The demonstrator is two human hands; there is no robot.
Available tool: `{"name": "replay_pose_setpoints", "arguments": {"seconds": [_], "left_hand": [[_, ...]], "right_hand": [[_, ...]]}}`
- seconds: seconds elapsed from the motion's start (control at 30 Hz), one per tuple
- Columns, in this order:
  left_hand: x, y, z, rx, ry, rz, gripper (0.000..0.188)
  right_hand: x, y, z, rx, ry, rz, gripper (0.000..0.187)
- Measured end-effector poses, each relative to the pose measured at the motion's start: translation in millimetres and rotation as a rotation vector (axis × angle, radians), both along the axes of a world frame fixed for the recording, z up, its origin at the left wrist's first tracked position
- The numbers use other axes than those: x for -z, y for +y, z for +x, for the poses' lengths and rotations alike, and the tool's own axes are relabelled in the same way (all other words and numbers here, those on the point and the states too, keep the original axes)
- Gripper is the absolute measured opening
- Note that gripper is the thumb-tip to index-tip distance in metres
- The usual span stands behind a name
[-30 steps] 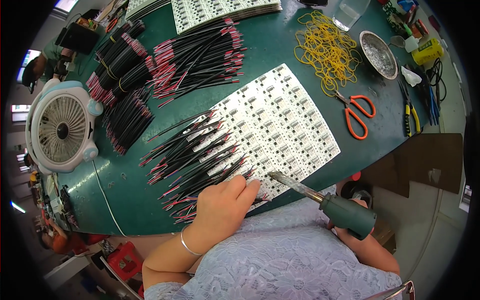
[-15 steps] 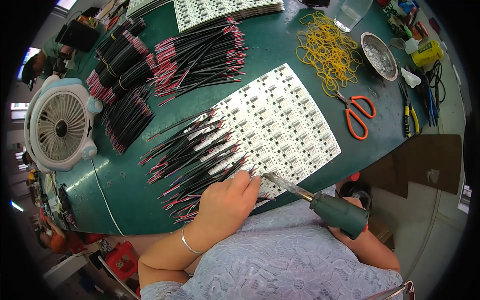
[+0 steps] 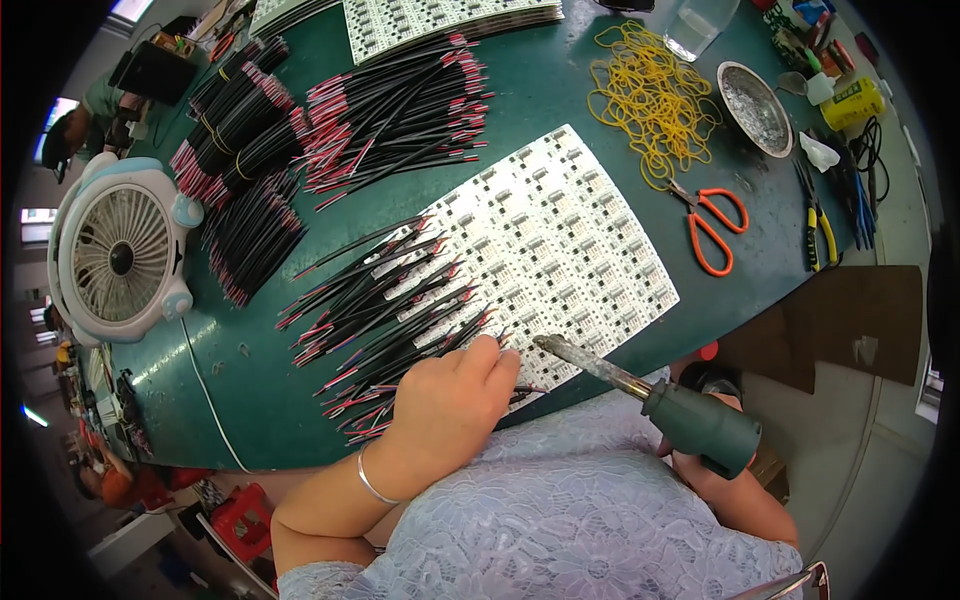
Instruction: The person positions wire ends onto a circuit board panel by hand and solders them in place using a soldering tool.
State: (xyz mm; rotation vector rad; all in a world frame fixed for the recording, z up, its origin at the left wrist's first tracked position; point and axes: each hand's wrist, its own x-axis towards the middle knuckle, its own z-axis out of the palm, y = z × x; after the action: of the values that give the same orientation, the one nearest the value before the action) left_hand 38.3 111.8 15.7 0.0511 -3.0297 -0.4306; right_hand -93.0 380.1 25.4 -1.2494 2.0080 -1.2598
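A white circuit board panel [image 3: 570,230] lies on the green table, covered with rows of small components. Many black wires [image 3: 375,290] with red and pale ends run from its left part out over the table. My left hand [image 3: 455,395] rests at the near left part of the panel, thumb and fingers pinched on a wire mostly hidden by them. From the right, my right hand [image 3: 700,484] grips the dark green handle of a soldering iron [image 3: 705,430]. Its thick tip points left over the panel, just right of my left fingertips; contact cannot be told.
Bundled black wires [image 3: 240,130] and a loose wire pile [image 3: 400,115] lie far left, near a fan [image 3: 122,255]. More board panels [image 3: 440,25] are stacked at the back. Yellow rubber bands [image 3: 655,100], a metal bowl [image 3: 756,110], orange-handled scissors [image 3: 715,230] and pliers [image 3: 820,225] lie right.
The soldering iron has moved a little to the right, away from my left fingertips, with my right hand. My left hand has stayed nearly in place, still pinched.
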Motion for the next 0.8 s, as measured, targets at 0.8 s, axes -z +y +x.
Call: {"name": "replay_pose_setpoints", "arguments": {"seconds": [0.8], "left_hand": [[-3.6,1.0,-2.8,0.04,-0.04,-0.036,0.023]], "right_hand": [[7.4,1.0,2.4,-0.02,0.222,0.091,0.021]]}}
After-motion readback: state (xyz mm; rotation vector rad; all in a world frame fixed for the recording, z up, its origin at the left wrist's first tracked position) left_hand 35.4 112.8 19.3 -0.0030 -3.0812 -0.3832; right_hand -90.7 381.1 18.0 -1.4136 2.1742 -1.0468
